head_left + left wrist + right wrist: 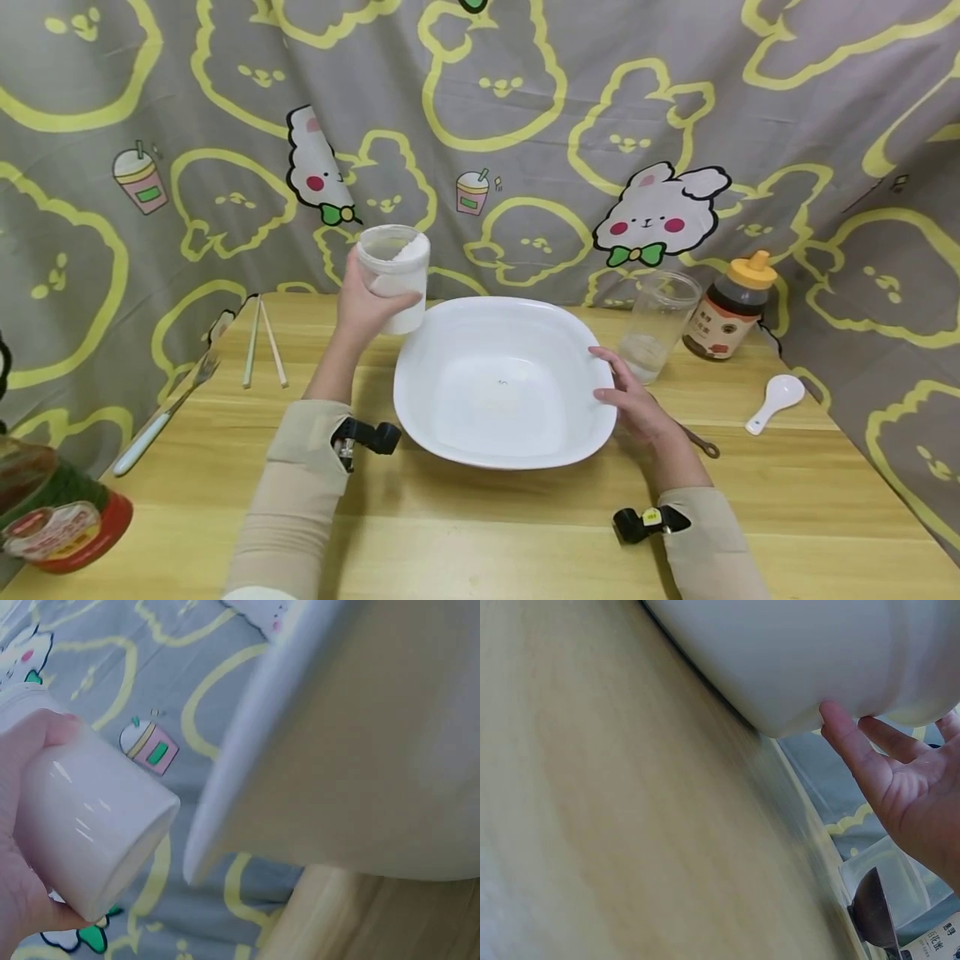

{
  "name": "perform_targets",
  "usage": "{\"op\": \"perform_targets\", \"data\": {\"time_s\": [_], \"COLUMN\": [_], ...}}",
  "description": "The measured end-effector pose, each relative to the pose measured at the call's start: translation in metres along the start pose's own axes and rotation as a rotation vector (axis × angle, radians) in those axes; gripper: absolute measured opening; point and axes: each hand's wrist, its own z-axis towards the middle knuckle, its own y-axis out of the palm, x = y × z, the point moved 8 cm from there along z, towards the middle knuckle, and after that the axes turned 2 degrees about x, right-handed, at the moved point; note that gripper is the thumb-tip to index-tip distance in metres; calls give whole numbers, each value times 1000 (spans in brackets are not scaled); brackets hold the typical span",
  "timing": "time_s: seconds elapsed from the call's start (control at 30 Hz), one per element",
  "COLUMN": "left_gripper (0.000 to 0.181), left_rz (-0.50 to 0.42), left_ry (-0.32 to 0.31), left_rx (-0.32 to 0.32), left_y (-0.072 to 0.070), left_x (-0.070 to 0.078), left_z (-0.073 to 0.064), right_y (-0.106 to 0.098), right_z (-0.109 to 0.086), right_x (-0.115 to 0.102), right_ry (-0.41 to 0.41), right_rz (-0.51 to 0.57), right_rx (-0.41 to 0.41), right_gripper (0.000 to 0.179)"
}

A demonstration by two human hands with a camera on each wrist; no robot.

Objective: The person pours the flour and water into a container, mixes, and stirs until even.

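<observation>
My left hand [362,302] grips a white tub [405,287] with an open top, fingers and thumb wrapped round its side. White powder shows inside, heaped toward the right. The tub is held up at the back left of a wide white basin [517,454]; in the left wrist view the tub [97,817] is tilted beside the basin's wall [360,772]. At the basin's right side, my right hand [637,408] touches it with extended fingers. The right wrist view shows fingertips [831,712] against the basin's outer wall [780,660].
Behind my right hand stand a clear jar [652,325] and a yellow-capped bottle [727,308]. A white spoon [780,398] and a dark ladle [874,911] lie on the right. Chopsticks [270,342], a fork [168,412] and a red-and-green container [63,517] are on the left.
</observation>
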Motion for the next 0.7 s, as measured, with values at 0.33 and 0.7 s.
{"op": "perform_targets", "data": {"time_s": [0.33,0.7], "left_gripper": [99,99], "left_rz": [-76,-57], "left_ry": [-155,-191], "left_rx": [104,139], "left_y": [-17,-23], "left_x": [-48,-99], "left_z": [-5,-25], "right_y": [-2,-1], "right_z": [0,-1], "right_x": [1,0], "right_ry": [5,-3], "right_rz": [3,10], "right_rx": [-1,-11], "right_gripper": [56,55]}}
